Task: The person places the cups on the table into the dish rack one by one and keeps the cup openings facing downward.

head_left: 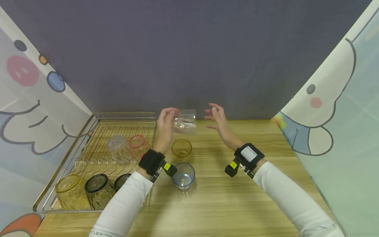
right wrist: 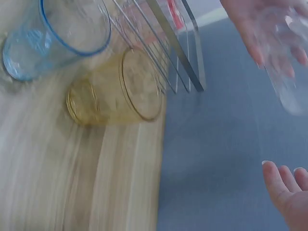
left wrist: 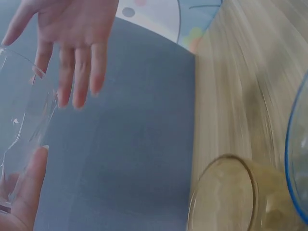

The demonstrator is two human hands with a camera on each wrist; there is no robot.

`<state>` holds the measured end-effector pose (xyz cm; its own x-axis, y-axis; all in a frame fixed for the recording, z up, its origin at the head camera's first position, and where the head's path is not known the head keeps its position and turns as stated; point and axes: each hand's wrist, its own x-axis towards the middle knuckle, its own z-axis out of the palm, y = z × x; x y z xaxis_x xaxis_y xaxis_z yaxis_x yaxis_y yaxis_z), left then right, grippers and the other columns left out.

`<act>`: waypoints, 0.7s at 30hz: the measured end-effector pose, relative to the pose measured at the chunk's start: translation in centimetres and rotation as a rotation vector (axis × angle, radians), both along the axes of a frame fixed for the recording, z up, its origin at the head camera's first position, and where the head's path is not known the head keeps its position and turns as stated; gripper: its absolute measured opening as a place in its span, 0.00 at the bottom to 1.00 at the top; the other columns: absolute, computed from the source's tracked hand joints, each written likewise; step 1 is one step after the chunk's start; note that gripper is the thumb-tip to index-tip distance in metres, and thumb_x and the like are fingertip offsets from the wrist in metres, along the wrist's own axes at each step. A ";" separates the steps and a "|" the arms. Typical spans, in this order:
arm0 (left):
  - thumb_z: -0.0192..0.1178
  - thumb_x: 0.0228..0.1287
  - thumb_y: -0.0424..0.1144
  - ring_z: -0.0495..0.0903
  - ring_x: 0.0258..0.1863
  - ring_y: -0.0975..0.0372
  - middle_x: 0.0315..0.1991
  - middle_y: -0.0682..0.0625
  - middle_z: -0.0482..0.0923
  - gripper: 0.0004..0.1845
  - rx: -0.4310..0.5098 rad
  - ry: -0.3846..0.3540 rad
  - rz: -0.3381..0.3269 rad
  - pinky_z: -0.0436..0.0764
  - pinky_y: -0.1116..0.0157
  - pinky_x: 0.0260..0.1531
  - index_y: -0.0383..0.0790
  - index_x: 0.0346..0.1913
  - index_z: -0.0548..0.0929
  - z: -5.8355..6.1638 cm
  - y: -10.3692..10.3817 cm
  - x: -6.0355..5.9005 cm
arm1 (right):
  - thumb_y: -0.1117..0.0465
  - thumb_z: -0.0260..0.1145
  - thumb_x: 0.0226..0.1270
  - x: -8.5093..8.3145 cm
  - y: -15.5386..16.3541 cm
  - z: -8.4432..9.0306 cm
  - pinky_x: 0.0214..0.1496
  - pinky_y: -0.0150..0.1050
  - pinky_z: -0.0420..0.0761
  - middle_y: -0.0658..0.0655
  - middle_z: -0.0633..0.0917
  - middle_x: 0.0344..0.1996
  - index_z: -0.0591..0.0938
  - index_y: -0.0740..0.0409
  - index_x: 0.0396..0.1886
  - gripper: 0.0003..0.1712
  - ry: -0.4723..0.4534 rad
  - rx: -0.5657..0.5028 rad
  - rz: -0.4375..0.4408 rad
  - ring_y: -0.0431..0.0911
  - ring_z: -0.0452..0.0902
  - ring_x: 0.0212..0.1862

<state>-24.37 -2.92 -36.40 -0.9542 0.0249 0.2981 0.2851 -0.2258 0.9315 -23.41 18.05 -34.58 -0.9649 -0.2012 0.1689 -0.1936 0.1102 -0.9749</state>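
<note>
Wooden worktop runs up to a grey back wall. Wire dish rack at its left edge, several cups inside. Left hand grips a clear cup, held on its side in the air above the worktop. Right hand just beside the cup's mouth, fingers spread, not touching. Below: amber cup, blue-rimmed cup, both upright.
</note>
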 end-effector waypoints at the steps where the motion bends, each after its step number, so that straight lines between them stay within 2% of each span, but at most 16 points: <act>1: 0.42 0.78 0.44 0.79 0.46 0.62 0.48 0.48 0.76 0.16 -0.012 -0.004 -0.001 0.87 0.63 0.26 0.36 0.54 0.73 0.0 -0.3 0.0 | 0.43 0.34 0.79 -0.1 0.4 0.0 0.68 0.66 0.68 0.69 0.58 0.70 0.48 0.57 0.77 0.35 0.002 0.000 -0.005 0.65 0.61 0.70; 7: 0.41 0.78 0.44 0.76 0.49 0.59 0.48 0.49 0.75 0.16 -0.057 0.004 -0.010 0.87 0.62 0.28 0.36 0.55 0.72 -0.1 -1.5 0.0 | 0.41 0.35 0.80 -0.7 2.3 0.3 0.68 0.64 0.67 0.69 0.59 0.71 0.48 0.56 0.77 0.35 0.002 -0.002 -0.047 0.65 0.61 0.71; 12: 0.42 0.78 0.41 0.76 0.45 0.61 0.48 0.44 0.75 0.14 -0.070 0.027 0.039 0.86 0.65 0.25 0.36 0.52 0.73 0.5 -3.4 -0.6 | 0.40 0.36 0.80 -1.2 3.3 0.6 0.68 0.61 0.69 0.69 0.59 0.71 0.49 0.56 0.77 0.36 0.013 0.006 -0.097 0.64 0.62 0.70; 15: 0.42 0.78 0.42 0.74 0.46 0.63 0.48 0.45 0.75 0.14 -0.142 0.045 0.107 0.83 0.69 0.40 0.38 0.52 0.74 0.9 -5.4 -1.1 | 0.40 0.36 0.80 -1.7 3.7 0.8 0.69 0.60 0.68 0.68 0.60 0.71 0.49 0.57 0.76 0.37 0.016 0.012 -0.119 0.63 0.62 0.70; 18: 0.41 0.79 0.43 0.73 0.49 0.65 0.49 0.48 0.75 0.14 -0.191 0.057 0.182 0.73 0.66 0.57 0.39 0.52 0.75 1.4 -7.1 -1.7 | 0.39 0.36 0.79 -2.1 4.0 1.1 0.70 0.59 0.68 0.67 0.60 0.71 0.49 0.56 0.76 0.37 0.018 0.025 -0.133 0.61 0.62 0.70; 19: 0.41 0.79 0.43 0.72 0.50 0.65 0.49 0.51 0.75 0.14 -0.218 0.063 0.203 0.69 0.65 0.59 0.39 0.52 0.75 1.7 -7.6 -1.9 | 0.39 0.36 0.79 -2.3 4.1 1.2 0.70 0.58 0.67 0.67 0.60 0.71 0.49 0.56 0.76 0.37 0.019 0.026 -0.137 0.61 0.61 0.71; 21: 0.41 0.79 0.44 0.72 0.50 0.66 0.48 0.56 0.74 0.14 -0.256 0.061 0.235 0.68 0.65 0.60 0.42 0.52 0.75 2.2 -8.4 -2.4 | 0.40 0.37 0.79 -2.6 4.2 1.5 0.71 0.58 0.67 0.67 0.60 0.72 0.49 0.56 0.77 0.37 0.022 0.032 -0.143 0.61 0.61 0.71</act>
<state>-26.73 -11.29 -34.21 -0.9234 -0.1127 0.3669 0.3581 0.0909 0.9292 -26.05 22.28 -33.04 -0.9803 -0.0675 0.1859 -0.1948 0.1687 -0.9662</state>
